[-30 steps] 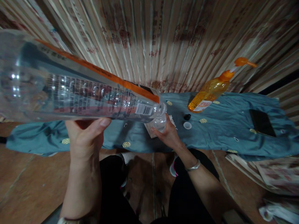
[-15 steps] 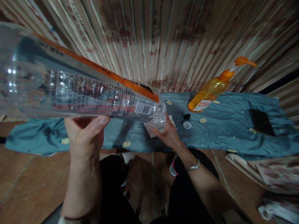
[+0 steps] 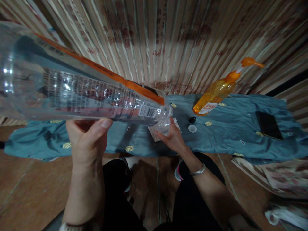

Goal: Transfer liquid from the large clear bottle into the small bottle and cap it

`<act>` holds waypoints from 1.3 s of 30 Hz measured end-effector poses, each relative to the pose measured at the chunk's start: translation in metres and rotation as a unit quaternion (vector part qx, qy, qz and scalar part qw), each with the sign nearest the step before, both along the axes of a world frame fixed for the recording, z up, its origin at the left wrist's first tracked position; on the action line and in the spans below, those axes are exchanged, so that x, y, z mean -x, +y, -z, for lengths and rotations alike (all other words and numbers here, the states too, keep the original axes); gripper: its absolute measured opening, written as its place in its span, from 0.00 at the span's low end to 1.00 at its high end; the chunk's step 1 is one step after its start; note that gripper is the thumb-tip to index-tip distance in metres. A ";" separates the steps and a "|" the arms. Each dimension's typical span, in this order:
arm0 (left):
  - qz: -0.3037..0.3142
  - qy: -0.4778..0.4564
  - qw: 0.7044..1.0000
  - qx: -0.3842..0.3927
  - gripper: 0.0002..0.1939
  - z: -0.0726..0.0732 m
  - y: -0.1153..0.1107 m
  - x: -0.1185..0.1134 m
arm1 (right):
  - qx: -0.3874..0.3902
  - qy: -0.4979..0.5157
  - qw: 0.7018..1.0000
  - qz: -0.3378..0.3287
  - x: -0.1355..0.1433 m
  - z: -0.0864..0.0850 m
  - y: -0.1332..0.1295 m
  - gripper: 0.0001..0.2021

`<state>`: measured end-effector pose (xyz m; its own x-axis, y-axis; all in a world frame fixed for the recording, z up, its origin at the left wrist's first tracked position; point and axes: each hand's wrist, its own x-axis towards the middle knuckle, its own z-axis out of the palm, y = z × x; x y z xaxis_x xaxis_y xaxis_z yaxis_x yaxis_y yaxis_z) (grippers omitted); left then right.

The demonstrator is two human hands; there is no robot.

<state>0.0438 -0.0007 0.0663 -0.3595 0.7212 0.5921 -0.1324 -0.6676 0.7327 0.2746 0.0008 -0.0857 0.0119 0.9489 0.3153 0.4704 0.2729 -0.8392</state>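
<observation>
A large clear bottle (image 3: 91, 91) with an orange-edged label and a barcode lies tilted across the left side, its mouth pointing right. From below, my left hand (image 3: 89, 134) grips it, thumb on the near side. My right hand (image 3: 172, 138) is wrapped round a small clear container (image 3: 164, 126) right at the bottle's mouth. Whether the two touch is hard to tell. Beneath the small container, a pale box (image 3: 154, 134) with white tissue is partly hidden. To the right of my right hand lie a small black cap (image 3: 192, 119) and a round whitish cap (image 3: 192, 128).
An orange pump bottle (image 3: 214, 96) stands on the teal cloth (image 3: 228, 128) at the right. Farther right lies a dark flat object (image 3: 269, 125). A pleated, patterned curtain (image 3: 156, 41) hangs behind the cloth. My legs are below, over the tiled floor (image 3: 31, 183).
The large bottle's base has shifted slightly left in view. Both hands keep their grips, and the things on the cloth stay in place.
</observation>
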 end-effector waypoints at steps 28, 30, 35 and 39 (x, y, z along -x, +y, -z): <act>-0.030 0.007 0.998 -0.049 0.42 0.008 0.008 0.005 | -0.007 -0.003 1.000 -0.008 0.000 0.001 -0.001 0.41; -0.024 0.031 0.998 -0.051 0.46 0.006 0.009 0.005 | -0.010 -0.004 1.000 -0.012 0.000 0.001 -0.002 0.41; -0.026 0.036 0.997 -0.056 0.46 0.006 0.011 0.006 | -0.021 -0.012 1.000 -0.010 0.001 0.001 -0.002 0.40; -0.015 0.042 0.997 -0.062 0.45 0.005 0.010 0.006 | -0.024 -0.004 1.000 -0.020 0.001 0.002 -0.002 0.41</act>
<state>0.0382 0.0095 0.0612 -0.3259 0.6308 0.7042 -0.0532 -0.7559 0.6525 0.2734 -0.0009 -0.0877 -0.0278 0.9324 0.3603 0.4659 0.3310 -0.8206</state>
